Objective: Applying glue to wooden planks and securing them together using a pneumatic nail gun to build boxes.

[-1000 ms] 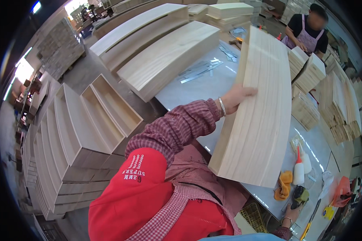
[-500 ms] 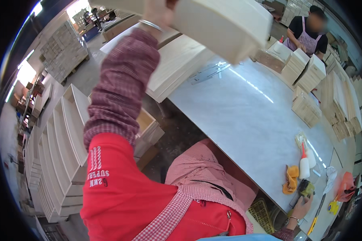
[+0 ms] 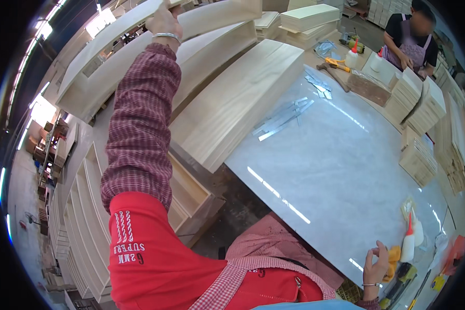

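Wooden box, gripped by your left hand, has swung away from the counter, unsupported by your half-open, empty right hand.

Long, pale, hollow wooden box, aslant, near other pale boxes left of the table.

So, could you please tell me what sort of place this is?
Probably a woodworking workshop or small factory. Many similar bare wooden boxes stand around the worktable, which bears red-nozzled bottles, likely glue, and another person in an apron is across it.
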Motion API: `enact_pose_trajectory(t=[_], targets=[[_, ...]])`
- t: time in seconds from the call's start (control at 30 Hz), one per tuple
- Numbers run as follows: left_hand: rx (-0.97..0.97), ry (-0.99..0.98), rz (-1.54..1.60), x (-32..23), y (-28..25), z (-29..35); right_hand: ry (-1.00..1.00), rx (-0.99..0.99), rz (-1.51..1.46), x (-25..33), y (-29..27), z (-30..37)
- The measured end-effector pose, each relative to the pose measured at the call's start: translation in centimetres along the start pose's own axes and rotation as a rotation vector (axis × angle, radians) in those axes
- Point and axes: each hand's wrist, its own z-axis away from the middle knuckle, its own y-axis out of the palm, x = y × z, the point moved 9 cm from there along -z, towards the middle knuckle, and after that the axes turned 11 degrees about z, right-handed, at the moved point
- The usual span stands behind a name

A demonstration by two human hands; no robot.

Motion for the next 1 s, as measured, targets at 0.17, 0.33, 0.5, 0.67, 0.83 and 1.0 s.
enact_pose_trajectory(t=[0.17, 0.33, 0.5, 0.67, 0.83, 1.0], targets=[[0.062, -0.095, -0.001, 5.2, -3.2, -2.5, -0.048, 0.075, 0.027, 2.9, 1.0, -1.9], [-0.189, -0.085, -0.334, 10.4, -5.6, -2.9, 0.012, 0.192, -0.023, 3.4, 2.7, -2.3], [-0.314, -0.097, -0.503, 11.9, -8.9, -3.4, 0.051, 0.248, -0.11, 3.2, 5.2, -1.8], [-0.239, -0.201, -0.291, 10.9, -11.4, -1.6, 0.011, 0.257, -0.096, 3.4, 5.6, -1.4], [-0.373, -0.295, -0.023, 7.5, -13.4, -3.4, -0.039, 0.279, -0.119, 4.3, 5.7, -0.6], [-0.841, -0.433, -0.044, 5.8, -19.6, -8.9, -0.066, 0.362, -0.106, 5.4, 6.6, -0.4]])
